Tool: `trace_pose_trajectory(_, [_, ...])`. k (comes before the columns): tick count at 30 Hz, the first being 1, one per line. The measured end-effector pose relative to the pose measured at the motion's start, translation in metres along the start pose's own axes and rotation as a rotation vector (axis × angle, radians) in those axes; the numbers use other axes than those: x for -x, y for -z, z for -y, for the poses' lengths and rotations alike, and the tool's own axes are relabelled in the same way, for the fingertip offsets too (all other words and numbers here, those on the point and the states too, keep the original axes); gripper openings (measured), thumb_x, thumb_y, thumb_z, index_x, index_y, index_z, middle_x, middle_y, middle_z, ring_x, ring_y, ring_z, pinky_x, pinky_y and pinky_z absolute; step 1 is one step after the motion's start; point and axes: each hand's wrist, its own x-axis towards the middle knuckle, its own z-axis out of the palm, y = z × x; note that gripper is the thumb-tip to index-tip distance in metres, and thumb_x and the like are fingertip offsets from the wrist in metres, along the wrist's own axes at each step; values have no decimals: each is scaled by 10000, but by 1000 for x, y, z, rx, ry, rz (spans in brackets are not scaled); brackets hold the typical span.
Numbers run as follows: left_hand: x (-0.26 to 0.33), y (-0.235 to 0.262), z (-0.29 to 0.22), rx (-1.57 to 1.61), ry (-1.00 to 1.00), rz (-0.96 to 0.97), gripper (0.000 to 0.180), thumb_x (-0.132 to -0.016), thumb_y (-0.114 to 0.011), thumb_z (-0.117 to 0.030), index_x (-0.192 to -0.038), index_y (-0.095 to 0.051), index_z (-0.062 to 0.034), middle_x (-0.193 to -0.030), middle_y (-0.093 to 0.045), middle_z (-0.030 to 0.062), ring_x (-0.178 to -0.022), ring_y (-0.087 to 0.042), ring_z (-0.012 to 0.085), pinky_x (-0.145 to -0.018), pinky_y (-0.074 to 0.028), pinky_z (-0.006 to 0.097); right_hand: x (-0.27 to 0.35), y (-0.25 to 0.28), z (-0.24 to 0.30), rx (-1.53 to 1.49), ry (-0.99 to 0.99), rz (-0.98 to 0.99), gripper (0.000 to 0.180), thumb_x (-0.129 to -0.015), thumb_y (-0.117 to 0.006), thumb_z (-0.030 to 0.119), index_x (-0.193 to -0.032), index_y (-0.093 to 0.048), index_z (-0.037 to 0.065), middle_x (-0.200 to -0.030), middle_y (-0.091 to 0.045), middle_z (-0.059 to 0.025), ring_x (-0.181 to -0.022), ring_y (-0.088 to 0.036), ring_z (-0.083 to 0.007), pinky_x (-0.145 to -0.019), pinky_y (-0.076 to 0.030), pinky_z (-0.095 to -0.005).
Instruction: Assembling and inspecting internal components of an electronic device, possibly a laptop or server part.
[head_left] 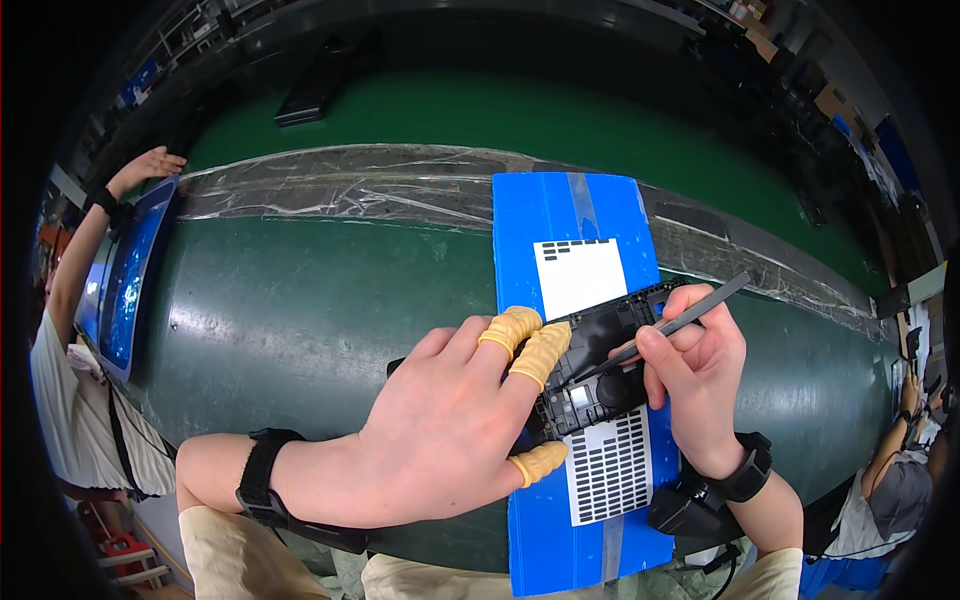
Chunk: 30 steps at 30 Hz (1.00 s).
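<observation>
I am holding a black plastic housing (603, 335) with my left hand (450, 420), its thumb spread away from the fingers and gripping near the lower edge, while two fingertips are pressing on the upper left part. Yellow finger cots (541, 357) are covering those tips. My right hand (700, 365) is pinching a slim grey tool (705, 305) between thumb and fingers, its tip pointing down onto the housing; I cannot tell whether it is touching. The housing is lying tilted across a blue board (530, 560) on the green bench (330, 300).

White label backing (585, 285) is showing above and below it: a few small black rectangles are remaining above, dense rows are filling the lower part. Any print on them is too small to read. The housing is hiding the middle, so I cannot tell whether this is one sheet or two. My left hand is covering the housing's left end. At the left, another person's hand (150, 168) is reaching past a blue tray (172, 195).
</observation>
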Motion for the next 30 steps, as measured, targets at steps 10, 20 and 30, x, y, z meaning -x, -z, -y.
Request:
trace_pose_trajectory(10, [2,1,0,5,17,31,632,-562,-643,-325,-1067,-417,-19,-1010,-421,148,-868,-449,285,-706,-388,354,1,-2,-1,-20,9,17,192,-726,-472,-53,-840,-340,26,-568,-521,-76,-373,-408,-24,-312,-273,-141])
trace_pose_trajectory(20, [-2,1,0,28,-59,-84,535,-542,-668,-279,-989,-483,-51,-1005,-417,121,-941,-407,279,-763,-357,383,-2,4,1,-95,36,-83,181,-734,-483,-15,-852,-352,24,-536,-462,-24,-374,-354,-27,-342,-263,-161])
trace_pose_trajectory(30, [3,6,-2,-47,-180,-7,281,-659,-584,-278,-873,-579,-97,-974,-447,115,-955,-384,265,-781,-332,370,-2,5,0,-207,101,-93,193,-734,-503,15,-878,-376,43,-539,-477,-35,-372,-384,-53,-353,-278,-169])
